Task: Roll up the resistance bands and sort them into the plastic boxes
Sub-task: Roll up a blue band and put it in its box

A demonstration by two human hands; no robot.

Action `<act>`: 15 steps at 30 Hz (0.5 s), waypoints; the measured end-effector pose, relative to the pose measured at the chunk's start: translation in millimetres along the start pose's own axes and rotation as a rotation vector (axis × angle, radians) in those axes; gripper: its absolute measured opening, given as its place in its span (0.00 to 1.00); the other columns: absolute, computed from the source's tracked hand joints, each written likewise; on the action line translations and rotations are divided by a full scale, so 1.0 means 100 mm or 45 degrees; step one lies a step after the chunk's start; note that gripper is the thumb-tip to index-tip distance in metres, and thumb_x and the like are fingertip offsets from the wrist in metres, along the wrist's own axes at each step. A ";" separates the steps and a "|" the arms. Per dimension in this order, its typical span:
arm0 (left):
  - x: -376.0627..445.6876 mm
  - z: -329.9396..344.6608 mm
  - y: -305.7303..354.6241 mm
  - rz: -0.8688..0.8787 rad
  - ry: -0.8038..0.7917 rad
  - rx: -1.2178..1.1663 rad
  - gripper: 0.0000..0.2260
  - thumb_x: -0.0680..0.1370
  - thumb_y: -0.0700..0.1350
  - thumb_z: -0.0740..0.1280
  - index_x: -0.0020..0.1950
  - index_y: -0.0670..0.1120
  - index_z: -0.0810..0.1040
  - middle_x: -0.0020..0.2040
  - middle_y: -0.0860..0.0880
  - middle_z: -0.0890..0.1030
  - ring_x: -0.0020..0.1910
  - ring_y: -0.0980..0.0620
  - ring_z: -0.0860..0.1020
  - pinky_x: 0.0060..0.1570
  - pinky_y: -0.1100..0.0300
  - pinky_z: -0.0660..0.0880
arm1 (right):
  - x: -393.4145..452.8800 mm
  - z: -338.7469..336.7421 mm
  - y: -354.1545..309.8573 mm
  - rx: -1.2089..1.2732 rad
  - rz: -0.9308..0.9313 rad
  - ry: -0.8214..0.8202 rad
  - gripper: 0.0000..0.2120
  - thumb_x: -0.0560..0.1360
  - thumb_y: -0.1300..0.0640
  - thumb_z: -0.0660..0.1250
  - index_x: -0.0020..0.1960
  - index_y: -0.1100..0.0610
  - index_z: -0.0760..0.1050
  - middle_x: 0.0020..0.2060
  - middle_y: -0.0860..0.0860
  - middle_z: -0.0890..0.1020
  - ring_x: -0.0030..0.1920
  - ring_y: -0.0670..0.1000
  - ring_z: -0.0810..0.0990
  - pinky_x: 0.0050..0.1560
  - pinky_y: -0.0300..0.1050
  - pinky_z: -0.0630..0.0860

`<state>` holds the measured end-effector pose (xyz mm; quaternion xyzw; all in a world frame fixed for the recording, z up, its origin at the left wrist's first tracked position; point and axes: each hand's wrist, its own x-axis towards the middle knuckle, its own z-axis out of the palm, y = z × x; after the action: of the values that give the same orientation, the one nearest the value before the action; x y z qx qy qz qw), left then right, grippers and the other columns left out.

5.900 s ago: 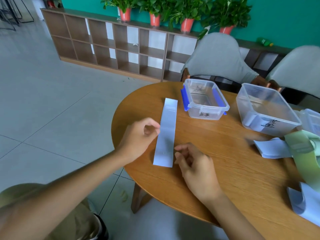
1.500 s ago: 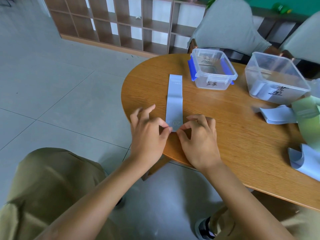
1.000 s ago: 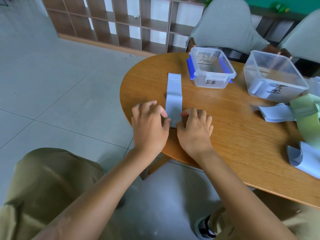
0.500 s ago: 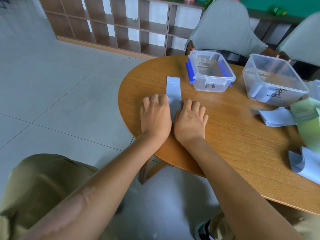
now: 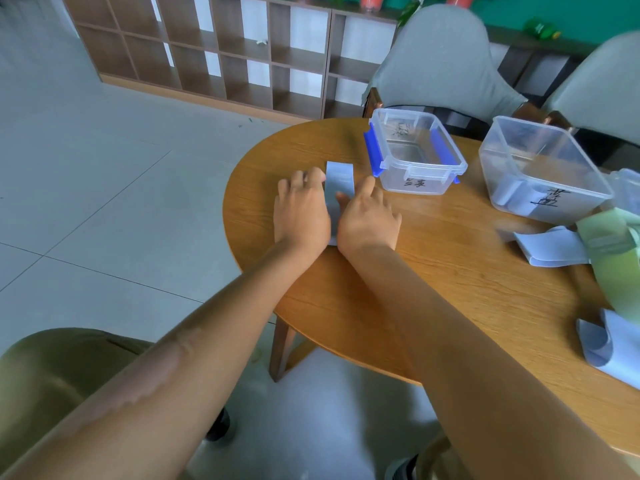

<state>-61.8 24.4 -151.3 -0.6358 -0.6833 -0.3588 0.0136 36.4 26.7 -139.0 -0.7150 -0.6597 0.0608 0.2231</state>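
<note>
The pale blue band (image 5: pixel 339 181) lies flat on the desk (image 5: pixel 450 271), pointing toward 12 o'clock, so I can roll it away from me. My left hand (image 5: pixel 301 216) and right hand (image 5: pixel 369 220) press on it side by side, fingers spread flat, gripping nothing. The roll under my palms is hidden. 2 plastic boxes (image 5: pixel 415 157) wait at 1 o'clock.

My wearer's body, seen from the head camera

Bare forearms, olive trousers (image 5: pixel 62 368), dark shoe (image 5: pixel 218 427) below; I see no sleeves.
</note>
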 end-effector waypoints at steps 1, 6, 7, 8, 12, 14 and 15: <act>0.04 0.02 0.00 0.001 -0.007 -0.008 0.14 0.79 0.36 0.64 0.64 0.45 0.74 0.60 0.43 0.78 0.58 0.42 0.73 0.53 0.54 0.69 | 0.03 0.00 -0.02 -0.032 0.000 -0.007 0.18 0.84 0.44 0.53 0.65 0.57 0.63 0.63 0.55 0.75 0.65 0.59 0.74 0.60 0.56 0.67; 0.22 0.12 -0.02 -0.041 -0.006 -0.025 0.14 0.80 0.36 0.61 0.64 0.47 0.75 0.60 0.45 0.78 0.57 0.44 0.74 0.48 0.58 0.64 | 0.21 0.02 -0.06 -0.164 0.059 -0.025 0.17 0.85 0.46 0.52 0.65 0.57 0.62 0.60 0.56 0.79 0.61 0.60 0.78 0.54 0.53 0.70; 0.24 0.14 -0.03 -0.063 -0.005 -0.054 0.13 0.80 0.36 0.61 0.63 0.47 0.76 0.59 0.46 0.78 0.57 0.43 0.74 0.48 0.57 0.64 | 0.24 0.02 -0.07 -0.192 0.068 -0.031 0.16 0.85 0.46 0.52 0.64 0.57 0.63 0.59 0.56 0.79 0.60 0.60 0.79 0.52 0.52 0.71; 0.25 0.14 -0.04 -0.087 -0.003 -0.101 0.13 0.80 0.35 0.61 0.62 0.47 0.76 0.58 0.45 0.78 0.57 0.43 0.74 0.48 0.56 0.67 | 0.25 0.02 -0.09 -0.214 0.075 -0.037 0.15 0.85 0.47 0.51 0.63 0.57 0.64 0.59 0.56 0.80 0.60 0.60 0.79 0.52 0.52 0.71; 0.17 0.02 -0.13 -0.203 0.016 -0.417 0.16 0.79 0.32 0.57 0.59 0.44 0.79 0.57 0.47 0.81 0.57 0.49 0.78 0.53 0.61 0.72 | 0.29 0.05 -0.11 -0.222 0.087 -0.018 0.15 0.85 0.46 0.50 0.62 0.57 0.64 0.57 0.56 0.81 0.58 0.60 0.80 0.50 0.51 0.71; 0.05 -0.10 -0.18 -0.225 -0.023 -0.554 0.16 0.78 0.31 0.58 0.57 0.44 0.81 0.55 0.50 0.83 0.56 0.53 0.79 0.54 0.66 0.72 | 0.29 0.07 -0.10 -0.207 0.089 -0.004 0.17 0.85 0.45 0.49 0.63 0.57 0.64 0.57 0.56 0.81 0.57 0.61 0.80 0.49 0.51 0.71; -0.03 -0.16 -0.19 -0.210 -0.050 -0.593 0.15 0.79 0.32 0.58 0.55 0.44 0.81 0.53 0.51 0.83 0.54 0.55 0.80 0.53 0.69 0.73 | 0.30 0.08 -0.10 -0.206 0.087 0.000 0.18 0.85 0.44 0.49 0.63 0.57 0.64 0.57 0.56 0.81 0.58 0.61 0.80 0.49 0.51 0.70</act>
<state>-85.2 15.0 -149.5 -0.5708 -0.6318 -0.4940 -0.1760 28.1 57.6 -135.8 -0.7529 -0.6377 0.0149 0.1622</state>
